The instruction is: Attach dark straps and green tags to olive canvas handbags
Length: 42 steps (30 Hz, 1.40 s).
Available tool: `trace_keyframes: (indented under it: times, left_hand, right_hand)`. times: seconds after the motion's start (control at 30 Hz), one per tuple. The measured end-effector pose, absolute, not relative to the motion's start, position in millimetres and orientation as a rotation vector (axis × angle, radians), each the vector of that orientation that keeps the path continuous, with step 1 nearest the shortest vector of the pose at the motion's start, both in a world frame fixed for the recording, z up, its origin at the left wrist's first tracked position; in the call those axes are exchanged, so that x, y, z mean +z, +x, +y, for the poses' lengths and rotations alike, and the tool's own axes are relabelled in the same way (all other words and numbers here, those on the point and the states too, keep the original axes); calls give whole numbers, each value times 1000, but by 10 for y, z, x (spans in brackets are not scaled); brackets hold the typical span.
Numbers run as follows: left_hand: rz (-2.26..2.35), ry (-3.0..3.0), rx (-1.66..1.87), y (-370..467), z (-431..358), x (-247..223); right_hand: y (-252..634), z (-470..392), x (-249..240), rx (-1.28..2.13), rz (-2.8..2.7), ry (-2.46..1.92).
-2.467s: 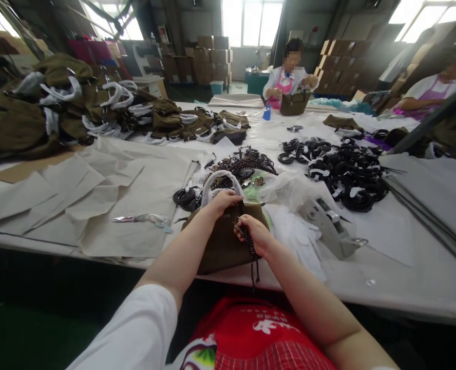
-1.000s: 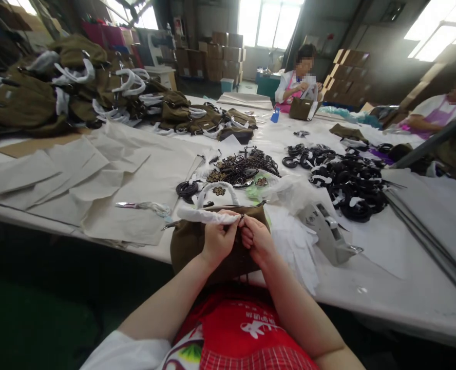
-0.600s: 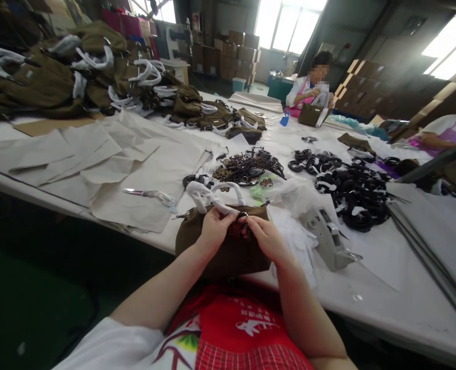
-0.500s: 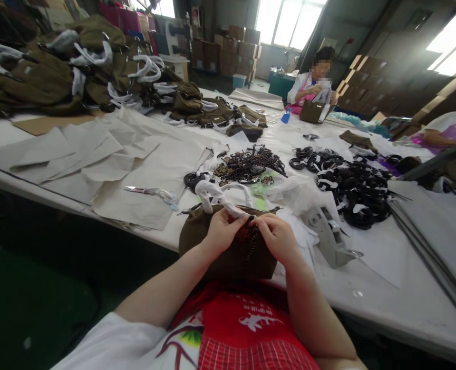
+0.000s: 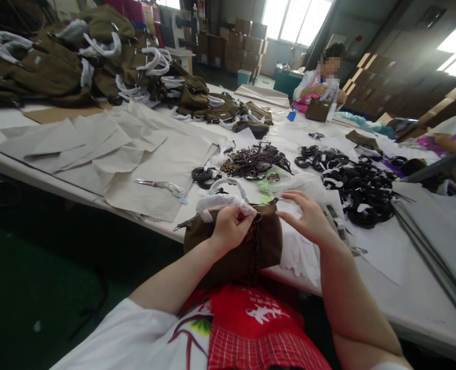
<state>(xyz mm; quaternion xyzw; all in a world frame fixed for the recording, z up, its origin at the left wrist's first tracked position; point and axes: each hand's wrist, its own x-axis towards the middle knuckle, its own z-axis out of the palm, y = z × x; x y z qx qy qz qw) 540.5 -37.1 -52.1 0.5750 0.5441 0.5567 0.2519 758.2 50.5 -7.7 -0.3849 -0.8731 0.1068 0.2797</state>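
Observation:
An olive-brown bag (image 5: 220, 252) stands at the table's front edge against the red apron. Its handle (image 5: 228, 201) is wrapped in white. My left hand (image 5: 233, 226) is closed in a pinch at the handle's right end, by a metal fitting. From that spot a dark beaded chain (image 5: 255, 244) hangs down the bag's front. My right hand (image 5: 303, 216) is at the bag's upper right corner, thumb and fingers apart, with the fingertips close to the metal clasp there. Whether they touch the clasp is hard to tell.
Behind the bag lie a pile of chains (image 5: 257, 160) and coiled black straps (image 5: 361, 190). A tape dispenser (image 5: 335, 222) is partly hidden by my right hand. Scissors (image 5: 160, 186) lie on paper sheets (image 5: 116, 149) at left. Bags are heaped back left. A person (image 5: 322, 85) works across the table.
My right hand has moved right, off the handle's end, and its fingers have spread. My left hand stays pinched there. The chain now hangs lower and straighter, and the handle has tipped left.

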Motion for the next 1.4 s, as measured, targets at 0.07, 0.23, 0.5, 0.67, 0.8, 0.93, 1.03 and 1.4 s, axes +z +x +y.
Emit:
trace_keyframes:
  times: [0.07,0.23,0.5,0.67,0.8,0.93,1.03,1.4]
  left_hand:
    - [1466,1582,1471,5411,-414,-505]
    - [1390,1505,1481,5413,-491,-506]
    - [1349,1105,1584,5283,-385,-666]
    - [1442,1095,1586,5297,-290,-781]
    - [1520,1119,1606,5342,-247,-873]
    - [1572,1089,1619,5370,-240,-916]
    - [1560,1032,1614,5341,-238,-876]
    - [1304,961,1624,5300,-429,-813]
  right_hand:
    - [7525,621,-99,350,-2575,-1022]
    - [7327,829,-113,546,-2902,-992]
    - [7100,278,-20,348,-2553,-1034]
    - [6860,-238,-367,313,-2347,-1212]
    - [6715,-307,-668,120,-2261,-1272]
    - [6677,-220,-812,15,-2257,-1305]
    - [6746,-141,-825,117,-2278,-1191]
    - [6952,-233,-703,549,-2248,-1219]
